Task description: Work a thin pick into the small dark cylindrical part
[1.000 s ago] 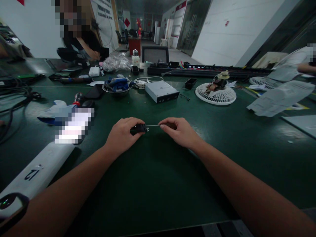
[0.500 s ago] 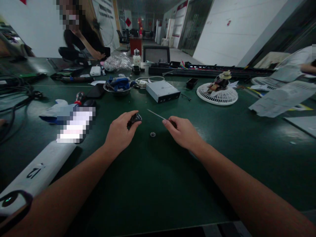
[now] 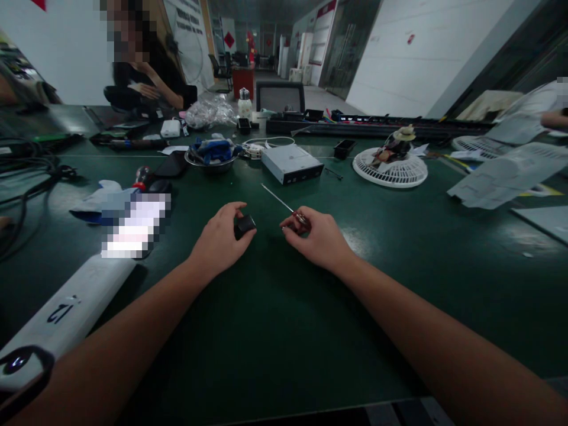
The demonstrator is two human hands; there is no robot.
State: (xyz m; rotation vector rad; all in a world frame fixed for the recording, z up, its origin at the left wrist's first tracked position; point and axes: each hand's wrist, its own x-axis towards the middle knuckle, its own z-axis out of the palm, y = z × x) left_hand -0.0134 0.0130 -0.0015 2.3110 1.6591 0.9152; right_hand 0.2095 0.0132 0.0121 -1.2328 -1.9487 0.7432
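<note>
Held between the thumb and fingers of my left hand (image 3: 219,239) is a small black cylindrical part (image 3: 245,225), its flat end facing right. My right hand (image 3: 317,236) is closed around a screwdriver (image 3: 278,197), whose thin metal shaft points up and to the left. A bit of its red handle shows at the fingers. Something tiny may sit at my right thumb tip, too small to make out. The two hands are a short gap apart over the dark green table (image 3: 266,331), and the shaft touches nothing.
Ahead lie a metal bowl with blue contents (image 3: 212,155), a silver disc drive (image 3: 291,163) and a white fan grille (image 3: 390,168) with a motor. At left are a blurred-out screen (image 3: 137,225), gloves (image 3: 104,198) and cables (image 3: 33,177). A person (image 3: 146,77) sits across.
The small round piece on the table between my hands is gone from there. My right hand has shifted slightly, its fingers loosening, and the black part has turned in my left hand.
</note>
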